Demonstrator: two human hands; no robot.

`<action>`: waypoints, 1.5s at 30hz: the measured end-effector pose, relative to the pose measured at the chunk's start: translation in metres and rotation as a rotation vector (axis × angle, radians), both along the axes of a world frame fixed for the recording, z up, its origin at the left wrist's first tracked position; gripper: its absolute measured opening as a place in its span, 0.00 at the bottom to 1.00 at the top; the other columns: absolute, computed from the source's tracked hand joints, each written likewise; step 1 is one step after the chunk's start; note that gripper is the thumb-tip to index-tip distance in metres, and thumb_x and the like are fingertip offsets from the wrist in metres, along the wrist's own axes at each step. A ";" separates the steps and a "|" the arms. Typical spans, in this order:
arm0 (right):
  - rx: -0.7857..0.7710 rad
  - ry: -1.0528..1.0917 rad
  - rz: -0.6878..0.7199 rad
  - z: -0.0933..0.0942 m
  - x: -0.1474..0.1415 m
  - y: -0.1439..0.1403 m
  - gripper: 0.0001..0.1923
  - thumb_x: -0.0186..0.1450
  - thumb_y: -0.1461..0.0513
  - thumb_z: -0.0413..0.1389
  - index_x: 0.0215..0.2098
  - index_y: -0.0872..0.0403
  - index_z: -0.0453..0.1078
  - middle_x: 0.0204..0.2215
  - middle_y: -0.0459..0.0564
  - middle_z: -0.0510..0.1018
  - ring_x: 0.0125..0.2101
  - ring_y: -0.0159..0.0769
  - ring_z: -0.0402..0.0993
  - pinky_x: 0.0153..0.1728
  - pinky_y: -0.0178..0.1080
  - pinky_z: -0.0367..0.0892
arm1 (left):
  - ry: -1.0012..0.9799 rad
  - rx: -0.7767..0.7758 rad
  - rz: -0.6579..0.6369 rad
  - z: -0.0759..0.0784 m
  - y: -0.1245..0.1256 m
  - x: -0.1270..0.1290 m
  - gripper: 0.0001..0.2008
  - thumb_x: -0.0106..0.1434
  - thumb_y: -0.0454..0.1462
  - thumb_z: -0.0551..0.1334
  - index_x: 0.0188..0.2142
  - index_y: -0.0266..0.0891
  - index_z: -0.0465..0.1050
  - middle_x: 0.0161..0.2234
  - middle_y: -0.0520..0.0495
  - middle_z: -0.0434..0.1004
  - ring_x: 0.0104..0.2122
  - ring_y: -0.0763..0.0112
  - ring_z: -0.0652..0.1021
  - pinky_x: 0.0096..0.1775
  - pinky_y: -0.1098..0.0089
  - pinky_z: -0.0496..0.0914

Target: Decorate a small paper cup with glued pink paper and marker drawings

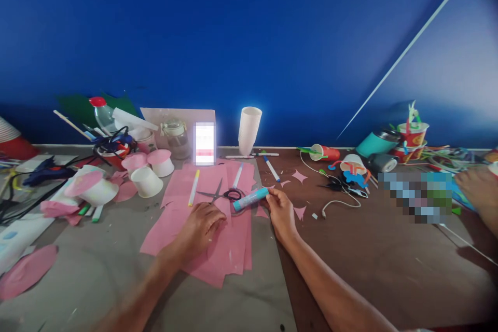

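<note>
- Smooth blue wall across the back, a pale line slanting over its right side.
- Tabletop, matt grey at left, dark brown at right.
- Thin pink paper sheets, loosely overlapped, mostly on the grey part.
- Left hand: over the sheets, fingers curled inward; cannot tell whether they pinch anything.
- Right hand: near the sheets' right edge, thumb and fingers pinching the right end of the tube listed below.
- Tall white tapered paper-cup stack, upright near the wall.
- Short white paper cup, tilted, left of the sheets, beside others topped with pink paper.
- Dark-handled metal scissors, blades apart, on the sheets.
- Turquoise cylindrical tube, slanting, its left end just beside the scissors' handles.
- Slim white marker with yellow cap, on the sheets, left of the scissors.
- Small pointed pink paper scraps, scattered on the brown part.
</note>
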State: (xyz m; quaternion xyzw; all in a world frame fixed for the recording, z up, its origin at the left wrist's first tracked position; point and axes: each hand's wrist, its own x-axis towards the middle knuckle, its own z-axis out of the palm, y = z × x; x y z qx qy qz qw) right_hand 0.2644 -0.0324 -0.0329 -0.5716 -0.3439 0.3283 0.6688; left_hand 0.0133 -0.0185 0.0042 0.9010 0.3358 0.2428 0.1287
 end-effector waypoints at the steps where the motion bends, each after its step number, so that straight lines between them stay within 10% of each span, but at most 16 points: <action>1: 0.010 -0.071 -0.014 0.001 -0.001 -0.002 0.17 0.55 0.50 0.66 0.36 0.52 0.76 0.39 0.54 0.81 0.44 0.50 0.78 0.48 0.54 0.73 | 0.009 -0.004 0.006 0.001 0.000 0.000 0.15 0.73 0.33 0.52 0.37 0.40 0.77 0.36 0.46 0.82 0.37 0.64 0.78 0.42 0.62 0.69; 4: 0.132 -0.495 -0.064 0.012 -0.008 -0.014 0.13 0.63 0.55 0.59 0.43 0.50 0.78 0.52 0.57 0.76 0.56 0.50 0.69 0.57 0.54 0.65 | 0.061 -0.048 0.032 0.005 0.000 -0.002 0.15 0.73 0.33 0.52 0.37 0.40 0.78 0.37 0.46 0.82 0.39 0.63 0.78 0.44 0.62 0.68; 12: 0.030 -1.174 0.450 0.037 -0.035 -0.048 0.14 0.70 0.64 0.55 0.26 0.51 0.76 0.29 0.50 0.79 0.37 0.42 0.70 0.41 0.44 0.61 | 0.145 -0.096 -0.080 0.015 -0.002 -0.003 0.12 0.71 0.35 0.57 0.32 0.43 0.77 0.33 0.50 0.81 0.38 0.62 0.77 0.44 0.62 0.66; 45: -0.190 -1.130 0.552 0.023 -0.051 -0.057 0.05 0.62 0.67 0.64 0.33 0.51 0.75 0.36 0.48 0.78 0.40 0.43 0.71 0.44 0.45 0.60 | 0.161 -0.174 -0.104 0.000 -0.006 -0.008 0.06 0.67 0.32 0.60 0.31 0.40 0.73 0.40 0.47 0.73 0.42 0.61 0.73 0.49 0.58 0.66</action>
